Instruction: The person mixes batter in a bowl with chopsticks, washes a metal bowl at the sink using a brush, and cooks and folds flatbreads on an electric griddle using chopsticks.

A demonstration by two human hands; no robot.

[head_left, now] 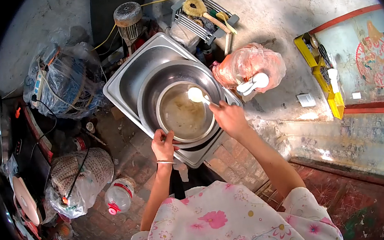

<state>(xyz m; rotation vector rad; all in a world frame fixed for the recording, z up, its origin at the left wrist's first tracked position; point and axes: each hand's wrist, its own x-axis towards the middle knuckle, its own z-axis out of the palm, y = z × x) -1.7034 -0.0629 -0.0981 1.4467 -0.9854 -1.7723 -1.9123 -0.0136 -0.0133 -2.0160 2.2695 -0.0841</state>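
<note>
My right hand [230,118] is closed around the handle of a spoon [195,94], whose round head looks very bright in the glare. The spoon head is over a metal bowl [159,108] holding cloudy, yellowish liquid with darker bits in it. This bowl sits inside a wider steel basin [147,94], which rests on a stainless steel sink [125,73]. My left hand [163,146] grips the near left rim of the bowl, thumb on top and fingers partly hidden below. A bracelet circles the left wrist.
A pink plastic-wrapped bundle [253,63] stands right of the sink. Behind lies a grey rack [207,19] with a brush [195,7]. A motor [128,16] stands at the sink's back left. On the left are a bagged bundle [66,86] and a plastic bottle [118,196].
</note>
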